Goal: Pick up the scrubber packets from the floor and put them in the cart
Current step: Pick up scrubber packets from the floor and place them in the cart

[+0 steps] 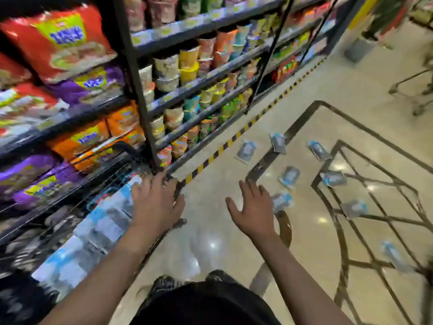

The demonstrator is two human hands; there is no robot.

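Both hands empty, fingers spread: right hand (254, 207) hovers nearest the blue-and-grey plastic scrubber packet (282, 201) just to its right; left hand (155, 200) reaches over the black wire cart (70, 195).

Stocked shelving (131, 73) from nine to twelve o'clock, hazard-striped tape (236, 134) at base, grey bin (359, 46) at one o'clock.

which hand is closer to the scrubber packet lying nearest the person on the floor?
Right. The right hand hovers open just beside that scrubber packet, fingers almost at its edge. The left hand is farther off, over the cart by the shelf.
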